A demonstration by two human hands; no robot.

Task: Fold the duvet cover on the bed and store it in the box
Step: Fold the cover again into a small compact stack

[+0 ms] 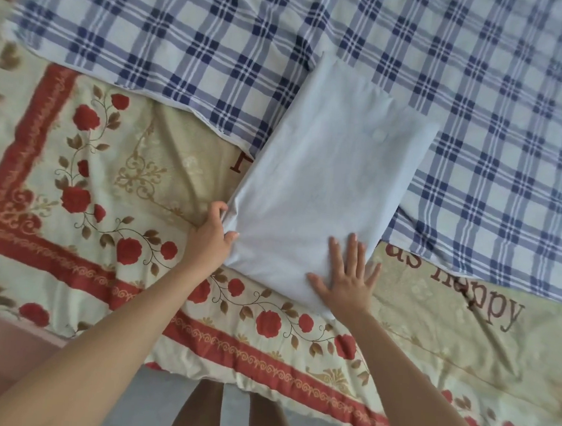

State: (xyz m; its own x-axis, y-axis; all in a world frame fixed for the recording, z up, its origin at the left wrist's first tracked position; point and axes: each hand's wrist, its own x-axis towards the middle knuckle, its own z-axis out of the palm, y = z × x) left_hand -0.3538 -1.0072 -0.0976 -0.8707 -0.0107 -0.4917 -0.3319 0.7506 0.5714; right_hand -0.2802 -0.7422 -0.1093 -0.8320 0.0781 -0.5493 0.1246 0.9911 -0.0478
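The left hand [212, 238] grips the folded cover's [322, 169] left edge while the right hand [346, 284], fingers spread, presses flat on its near corner.

Open, flat floral quilt [110, 154] beside the duvet cover [322, 169] — checked sheet [218, 42] flat beyond.

A single wide-angle camera, worn on the person's head, faces forward and steeply down across the near edge of the bed [77, 152]. It sits within arm's reach: both forearms [104, 343] enter from the bottom edge, the folded duvet cover [321, 182] fills the centre, and the floor [147, 399] shows at the lower margin.
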